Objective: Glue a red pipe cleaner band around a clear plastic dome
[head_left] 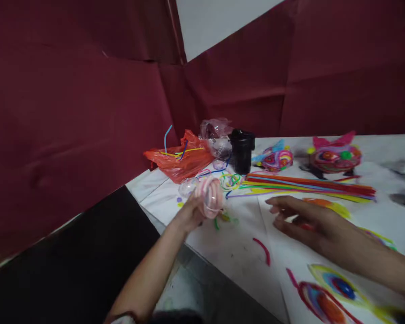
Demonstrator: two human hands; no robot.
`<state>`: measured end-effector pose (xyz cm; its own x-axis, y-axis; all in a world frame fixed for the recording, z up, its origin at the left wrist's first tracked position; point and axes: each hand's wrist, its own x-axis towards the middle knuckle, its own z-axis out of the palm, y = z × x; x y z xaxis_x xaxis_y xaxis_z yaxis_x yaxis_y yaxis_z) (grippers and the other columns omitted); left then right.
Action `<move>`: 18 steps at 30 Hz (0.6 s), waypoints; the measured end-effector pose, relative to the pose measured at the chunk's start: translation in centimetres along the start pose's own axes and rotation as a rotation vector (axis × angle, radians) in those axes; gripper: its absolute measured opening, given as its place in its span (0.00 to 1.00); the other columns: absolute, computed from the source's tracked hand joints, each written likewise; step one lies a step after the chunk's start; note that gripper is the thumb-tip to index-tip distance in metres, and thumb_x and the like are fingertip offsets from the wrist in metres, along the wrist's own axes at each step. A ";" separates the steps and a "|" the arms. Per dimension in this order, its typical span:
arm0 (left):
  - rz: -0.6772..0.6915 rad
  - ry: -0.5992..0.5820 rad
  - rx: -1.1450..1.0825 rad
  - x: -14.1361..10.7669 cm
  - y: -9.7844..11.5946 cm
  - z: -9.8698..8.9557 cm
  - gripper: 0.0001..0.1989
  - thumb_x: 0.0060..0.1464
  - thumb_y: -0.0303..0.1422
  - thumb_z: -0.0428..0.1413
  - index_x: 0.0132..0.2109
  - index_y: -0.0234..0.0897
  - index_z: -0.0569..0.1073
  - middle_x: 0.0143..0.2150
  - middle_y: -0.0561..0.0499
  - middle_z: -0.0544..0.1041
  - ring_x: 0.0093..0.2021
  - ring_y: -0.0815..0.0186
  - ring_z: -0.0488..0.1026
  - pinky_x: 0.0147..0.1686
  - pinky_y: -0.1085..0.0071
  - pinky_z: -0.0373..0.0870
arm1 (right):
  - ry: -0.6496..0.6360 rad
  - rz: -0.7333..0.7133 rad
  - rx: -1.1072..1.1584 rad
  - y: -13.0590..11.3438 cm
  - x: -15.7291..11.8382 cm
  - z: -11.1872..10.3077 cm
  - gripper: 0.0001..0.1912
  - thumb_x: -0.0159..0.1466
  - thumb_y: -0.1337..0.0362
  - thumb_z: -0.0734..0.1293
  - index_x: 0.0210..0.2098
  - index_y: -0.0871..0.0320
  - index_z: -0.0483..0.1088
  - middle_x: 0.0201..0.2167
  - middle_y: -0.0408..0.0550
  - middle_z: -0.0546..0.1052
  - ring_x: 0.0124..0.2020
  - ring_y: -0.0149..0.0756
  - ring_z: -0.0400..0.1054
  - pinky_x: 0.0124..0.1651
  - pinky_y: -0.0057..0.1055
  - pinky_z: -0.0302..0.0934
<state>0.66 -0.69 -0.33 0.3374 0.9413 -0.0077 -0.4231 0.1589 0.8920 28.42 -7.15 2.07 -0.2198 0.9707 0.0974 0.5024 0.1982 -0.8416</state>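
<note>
Left hand (191, 212): wrapped around a clear plastic piece (211, 198) with pinkish stripes; some fingers hidden behind, so exact pinch impossible to tell.
Striped piece: lifted over the left part of the bench (227, 256), at the end of the left arm; rounded, blurred, with longer side roughly upright and slightly tilted.
Right hand (302, 220): loosely spread, with fingers a little bent and thumb apart from them; nothing clearly pinched; reddish patch (307, 227) under the palm, too unclear to tell if held or drawn.
Between the hands: a visible gap; right fingertips pointing to the left, toward the striped piece, not touching it.
Pipe-cleaner bundle (310, 188): just beyond the right fingers, with long axis running left to right across the bench; nearer to the right hand, with left ends reaching toward the striped piece.
Curved red pipe cleaner (262, 251): alone on the bench, lower than both hands and between them.
Behind the left hand: red plastic bag (182, 164), and to its right a black container (242, 153).
Farther right: decorated figure with pink ears (335, 156), standing behind the bundle.
Near edge, right: coloured eye drawings (342, 286), lying below the right forearm.
</note>
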 end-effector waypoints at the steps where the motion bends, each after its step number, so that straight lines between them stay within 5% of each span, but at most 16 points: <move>1: -0.005 -0.023 0.036 -0.4 -0.6 0.6 0.37 0.34 0.43 0.68 0.53 0.40 0.70 0.42 0.47 0.76 0.36 0.62 0.74 0.36 0.64 0.72 | -0.013 0.026 0.084 -0.3 0.9 0.9 0.34 0.50 0.41 0.65 0.48 0.55 0.67 0.44 0.56 0.72 0.40 0.45 0.70 0.42 0.43 0.65; 4: 0.113 0.000 0.282 -1.2 -2.0 2.2 0.42 0.34 0.38 0.69 0.58 0.44 0.64 0.52 0.44 0.72 0.45 0.55 0.72 0.40 0.61 0.72 | -0.072 0.116 0.330 -0.8 2.8 3.5 0.36 0.46 0.40 0.69 0.48 0.54 0.66 0.40 0.54 0.74 0.38 0.45 0.70 0.38 0.40 0.66; 10: 0.448 0.117 0.863 -1.1 -2.8 3.9 0.46 0.33 0.37 0.69 0.60 0.41 0.61 0.59 0.41 0.64 0.59 0.50 0.62 0.59 0.54 0.59 | -0.175 0.134 0.697 -1.1 3.0 5.6 0.18 0.57 0.48 0.68 0.37 0.56 0.71 0.33 0.46 0.76 0.37 0.35 0.70 0.38 0.30 0.62; 18: 0.322 0.033 0.861 0.2 -3.3 4.4 0.50 0.33 0.39 0.69 0.63 0.39 0.57 0.63 0.38 0.61 0.62 0.48 0.60 0.59 0.54 0.59 | -0.174 0.180 1.032 -0.4 2.9 5.0 0.12 0.55 0.55 0.72 0.31 0.57 0.73 0.28 0.46 0.78 0.28 0.31 0.70 0.35 0.29 0.63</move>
<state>5.81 -2.29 -1.26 0.2823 0.9117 0.2985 0.2838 -0.3766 0.8818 23.39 -5.05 0.05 -0.3708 0.9251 -0.0822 -0.3952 -0.2373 -0.8874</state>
